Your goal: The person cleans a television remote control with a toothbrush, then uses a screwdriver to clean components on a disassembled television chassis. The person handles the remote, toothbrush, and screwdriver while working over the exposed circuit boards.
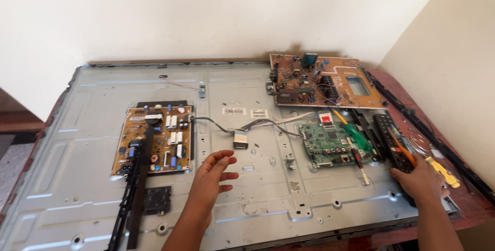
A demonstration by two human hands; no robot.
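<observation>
While the right hand rests on the near end of a black remote control at the right edge of the scene, its fingers curl over that end, though how firmly they close on it cannot be told from this angle. The remote's long axis runs from near-right to far-left, so most of its body stretches away from the hand toward the far side. An orange-handled tool lies along the remote's top, slanting the same way, with its near end at the fingers. Just right of the hand sits a yellow-handled tool on the red-brown table.

Left of the remote lies the green main board, with a green-handled screwdriver and a red-handled one slanting across it. Beyond it, at the far right, a brown circuit board rests loose.

The left hand hovers with fingers spread and holding nothing over the grey metal back panel of the television, near its centre. It is just right of the brown power supply board, and a ribbon-cable connector lies just beyond its fingertips. A black plastic strip lies over that board, running toward the near edge.
</observation>
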